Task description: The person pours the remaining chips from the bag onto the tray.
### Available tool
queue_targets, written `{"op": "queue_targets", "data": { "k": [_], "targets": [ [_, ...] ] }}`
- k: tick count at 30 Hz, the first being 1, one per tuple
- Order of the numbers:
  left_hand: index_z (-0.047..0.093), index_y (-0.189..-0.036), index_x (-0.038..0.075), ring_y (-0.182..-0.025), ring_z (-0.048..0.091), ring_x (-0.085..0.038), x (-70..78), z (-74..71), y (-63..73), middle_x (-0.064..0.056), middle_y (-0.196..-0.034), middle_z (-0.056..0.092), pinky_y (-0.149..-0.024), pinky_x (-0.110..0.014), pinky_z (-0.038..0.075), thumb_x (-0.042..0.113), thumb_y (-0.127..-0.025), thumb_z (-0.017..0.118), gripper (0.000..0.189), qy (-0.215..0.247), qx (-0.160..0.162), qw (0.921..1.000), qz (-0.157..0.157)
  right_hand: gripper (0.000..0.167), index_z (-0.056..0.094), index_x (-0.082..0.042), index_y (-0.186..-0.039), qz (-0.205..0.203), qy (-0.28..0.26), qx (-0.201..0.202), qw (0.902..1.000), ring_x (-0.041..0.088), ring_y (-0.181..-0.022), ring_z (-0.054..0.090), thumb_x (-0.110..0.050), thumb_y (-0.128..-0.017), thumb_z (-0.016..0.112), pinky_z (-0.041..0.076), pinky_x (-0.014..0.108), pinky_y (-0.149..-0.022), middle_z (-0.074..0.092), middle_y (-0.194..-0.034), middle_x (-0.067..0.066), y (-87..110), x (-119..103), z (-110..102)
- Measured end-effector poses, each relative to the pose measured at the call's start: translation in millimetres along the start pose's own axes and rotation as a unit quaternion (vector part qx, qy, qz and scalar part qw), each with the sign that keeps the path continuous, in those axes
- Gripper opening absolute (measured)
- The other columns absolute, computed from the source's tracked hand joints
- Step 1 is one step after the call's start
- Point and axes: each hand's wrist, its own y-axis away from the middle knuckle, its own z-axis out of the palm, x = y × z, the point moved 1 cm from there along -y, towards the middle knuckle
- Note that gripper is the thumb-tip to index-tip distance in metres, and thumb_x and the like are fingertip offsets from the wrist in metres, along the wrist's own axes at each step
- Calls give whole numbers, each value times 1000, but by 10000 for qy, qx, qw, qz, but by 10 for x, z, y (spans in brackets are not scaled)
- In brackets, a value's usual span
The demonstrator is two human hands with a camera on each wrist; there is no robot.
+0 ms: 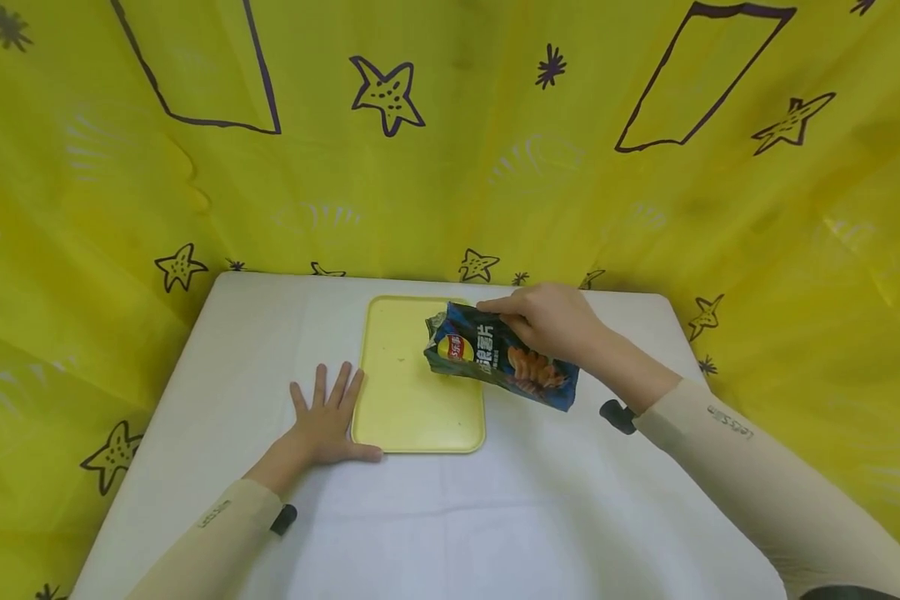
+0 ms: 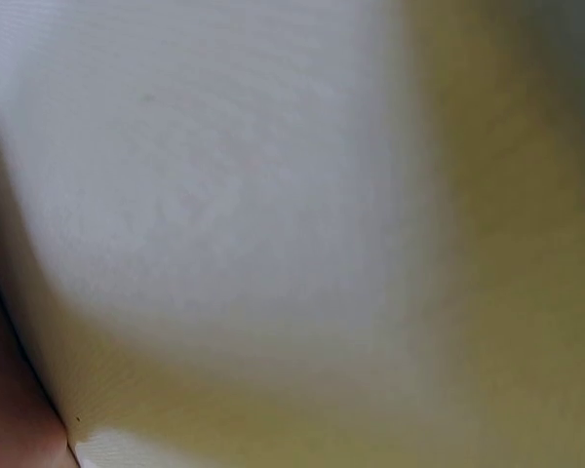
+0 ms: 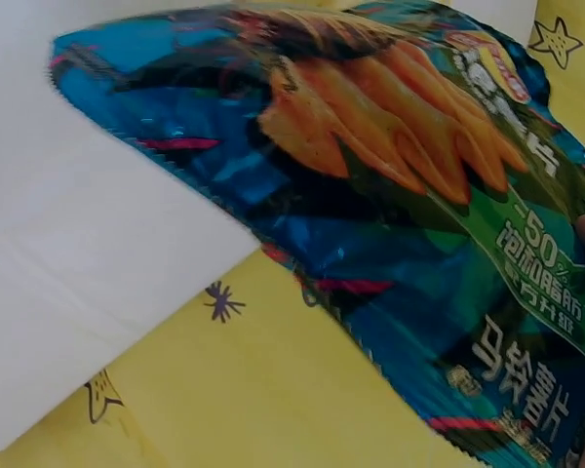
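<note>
A dark blue potato chip bag [image 1: 498, 354] hangs tilted in my right hand [image 1: 551, 321], which grips it along its far edge. The bag's torn end faces left, over a yellow tray [image 1: 420, 417], while its other end reaches past the tray's right side. In the right wrist view the chip bag [image 3: 370, 195] fills most of the picture, showing wavy chips printed on its front. My left hand [image 1: 326, 429] lies with fingers spread at the tray's left edge, its thumb at the near left corner. A few tiny specks dot the tray.
The tray lies on a white-covered table [image 1: 435, 533]. Behind it and along both sides hangs a yellow curtain [image 1: 450, 183] with starfish drawings. Each wrist wears a small black device, and beige sleeves cover both forearms. Blurred white and yellow surfaces fill the left wrist view.
</note>
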Motion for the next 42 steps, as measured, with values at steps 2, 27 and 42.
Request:
{"op": "queue_targets", "data": {
  "k": [2,27,42],
  "targets": [
    [-1,-161,11,-146,-20,-52,2,0,2,-17,-167,-12,-100,-81,-14,97,-58,54,145,-27,-28,10000,-1,34,70,-31,-128,0,62,-117,9999,13,-51,37,-15,-98,62,23,26,-44,72,-79,2,-22,-7,-15],
    [-1,-161,10,-146,-21,-53,-6,7,5,-17,-167,-12,-100,-81,-15,97,-58,55,146,27,-13,10000,5,36,70,-33,-127,-206,688,-297,9970,15,-52,45,-13,-99,58,31,28,-42,55,-59,-1,-182,-99,-141],
    [-3,-161,12,-146,-23,-51,-17,41,-33,-16,-167,-15,-99,-80,-19,99,-57,52,146,-38,-67,10000,-27,42,70,-39,-126,-179,808,-422,9957,13,-47,34,-10,-99,54,19,28,-43,57,-59,-3,-225,-93,-151]
  ]
}}
